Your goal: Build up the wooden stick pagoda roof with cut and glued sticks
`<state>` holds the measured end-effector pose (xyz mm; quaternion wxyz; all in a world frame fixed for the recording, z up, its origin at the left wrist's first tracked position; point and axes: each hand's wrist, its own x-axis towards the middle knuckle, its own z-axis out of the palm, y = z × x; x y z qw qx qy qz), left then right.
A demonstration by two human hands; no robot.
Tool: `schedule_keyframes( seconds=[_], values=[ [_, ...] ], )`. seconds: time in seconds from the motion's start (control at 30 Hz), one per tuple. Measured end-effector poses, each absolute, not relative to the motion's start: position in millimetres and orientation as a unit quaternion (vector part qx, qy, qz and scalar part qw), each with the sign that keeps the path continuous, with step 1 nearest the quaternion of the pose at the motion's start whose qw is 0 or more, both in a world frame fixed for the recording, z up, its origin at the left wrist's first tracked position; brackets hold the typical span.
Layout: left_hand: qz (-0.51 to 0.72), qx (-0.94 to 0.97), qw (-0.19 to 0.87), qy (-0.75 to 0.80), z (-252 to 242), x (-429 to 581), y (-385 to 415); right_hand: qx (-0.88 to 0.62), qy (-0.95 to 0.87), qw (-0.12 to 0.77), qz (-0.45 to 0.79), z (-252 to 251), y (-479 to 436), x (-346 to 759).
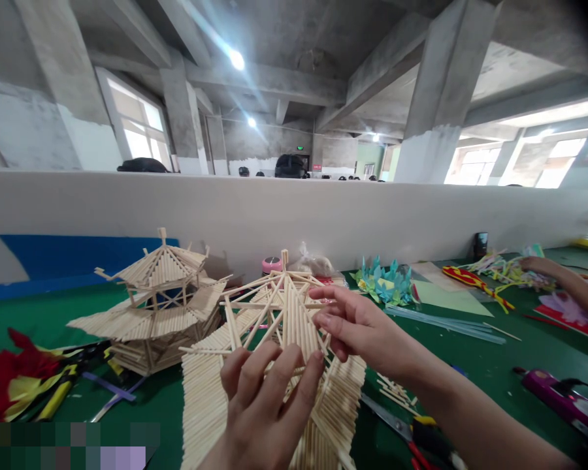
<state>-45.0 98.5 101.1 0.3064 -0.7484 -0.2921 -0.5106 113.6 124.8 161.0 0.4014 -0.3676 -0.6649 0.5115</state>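
A pavilion model built of thin wooden sticks [210, 385] stands in front of me, with a peaked roof frame. One roof face [293, 313] is filled with sticks laid side by side, while neighbouring faces show bare ribs. My left hand [274, 398] rests on the lower edge of that face, its fingers bent and apart. At the face's right edge is my right hand [357, 323], with index finger and thumb apart and fingertips touching or very near the sticks. I see nothing held in either hand. To the left stands another stick pavilion [164, 307] with two roof tiers.
Scissors [389, 418] and loose short sticks [396, 393] lie right of the model. A purple glue gun [563, 398] is farther right. Blue folded-paper flowers [385, 281] stand behind, before a white partition [294, 209]. Another person's arm [568, 287] reaches in at right.
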Motion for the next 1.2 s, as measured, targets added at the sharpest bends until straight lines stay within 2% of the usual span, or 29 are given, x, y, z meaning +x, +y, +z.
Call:
schedule_keyframes(
  seconds=[0.17, 0.23, 0.57, 1.2],
  values=[
    [-0.511, -0.747, 0.312, -0.288, 98.8, -45.5, 99.6, -0.398, -0.761, 0.440, 0.263, 161.9, 119.7, 120.6],
    [-0.510, -0.748, 0.313, -0.288, 98.9, -45.9, 99.7, -0.383, -0.785, 0.432, 0.223, 160.2, 117.1, 123.2],
    [-0.511, -0.749, 0.307, -0.289, 99.5, -45.7, 99.4, -0.342, -0.831, 0.407, 0.166, 156.9, 113.8, 125.5],
    [-0.533, -0.725, 0.306, -0.311, 110.4, -39.6, 99.9, -0.339, -0.835, 0.407, 0.152, 158.5, 114.3, 125.3]
  ],
)
